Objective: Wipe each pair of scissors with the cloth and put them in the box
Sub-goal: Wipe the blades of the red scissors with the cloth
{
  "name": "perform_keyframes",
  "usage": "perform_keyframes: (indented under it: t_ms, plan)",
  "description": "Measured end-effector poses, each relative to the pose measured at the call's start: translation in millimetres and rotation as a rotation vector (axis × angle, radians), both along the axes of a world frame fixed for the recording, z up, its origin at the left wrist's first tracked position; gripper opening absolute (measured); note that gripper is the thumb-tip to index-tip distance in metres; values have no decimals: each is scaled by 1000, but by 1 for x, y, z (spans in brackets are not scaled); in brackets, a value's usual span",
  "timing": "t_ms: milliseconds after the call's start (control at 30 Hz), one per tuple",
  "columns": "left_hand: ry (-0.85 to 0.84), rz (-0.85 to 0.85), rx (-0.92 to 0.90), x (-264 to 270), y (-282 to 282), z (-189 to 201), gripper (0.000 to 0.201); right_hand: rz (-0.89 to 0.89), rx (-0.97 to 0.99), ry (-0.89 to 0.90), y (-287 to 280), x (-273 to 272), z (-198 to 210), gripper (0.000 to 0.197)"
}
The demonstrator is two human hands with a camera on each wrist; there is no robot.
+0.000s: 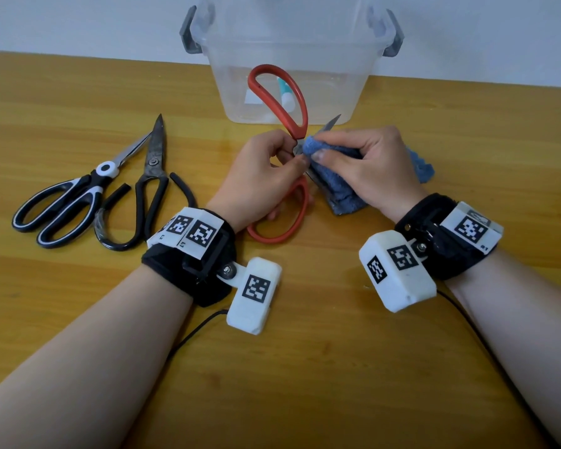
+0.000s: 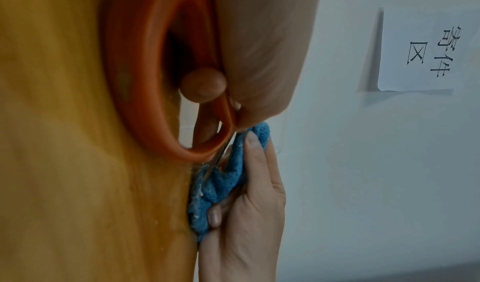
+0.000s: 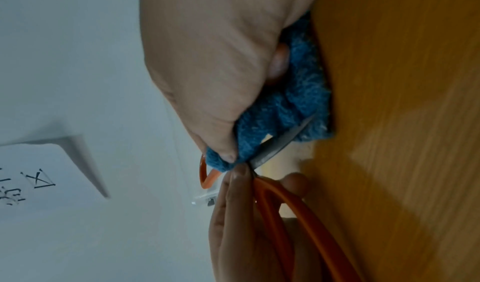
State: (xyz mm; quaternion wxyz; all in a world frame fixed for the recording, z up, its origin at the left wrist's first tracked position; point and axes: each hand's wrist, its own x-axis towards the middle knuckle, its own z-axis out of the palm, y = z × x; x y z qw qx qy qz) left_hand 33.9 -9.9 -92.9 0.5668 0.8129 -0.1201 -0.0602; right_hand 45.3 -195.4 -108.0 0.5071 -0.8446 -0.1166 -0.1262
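The red-handled scissors (image 1: pixel 302 98) are spread open in front of the clear box (image 1: pixel 337 76). My left hand (image 1: pixel 272 163) pinches them near the pivot, with one red loop (image 2: pixel 135 81) lying under the palm. My right hand (image 1: pixel 344 150) grips the blue cloth (image 1: pixel 340 189), which is bunched around one blade. The other blade's tip (image 1: pixel 332 121) points toward the box. In the right wrist view the cloth (image 3: pixel 298 101) folds over the grey blade (image 3: pixel 283 140), and the thumb presses it on. A white and teal item (image 1: pixel 285 94) shows through the box wall.
Two more pairs lie on the wooden table at the left: black-and-white handled scissors (image 1: pixel 78 196) and black-handled shears (image 1: pixel 153 163). The box has grey latches (image 1: pixel 188 30) and stands against the white wall. A paper sign (image 2: pixel 428 46) hangs on the wall.
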Motion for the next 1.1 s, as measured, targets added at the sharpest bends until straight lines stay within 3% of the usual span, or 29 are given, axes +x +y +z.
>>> perform_keyframes:
  t_ms: [233, 400, 600, 767, 967, 1100]
  plan:
    - [4, -24, -45, -3, -1, 1, 12, -110, 146, -3, 3, -2, 4, 23]
    - [2, -24, -44, -2, 0, 2, 10, 26, 15, 27, 2, -7, 12, 25]
    - [-3, -35, -60, -2, -1, 1, 12, -130, 168, 41, 2, -3, 8, 21]
    - [-8, -39, -44, 0, 1, -1, 14, -3, 25, 52, 1, -6, 11, 20]
    - [-15, -44, -66, 0, 1, -1, 12, -116, 221, 58, 4, -5, 10, 20]
    - [-22, -54, -54, 0, 1, -1, 11, 8, 73, 81, 2, -8, 13, 20]
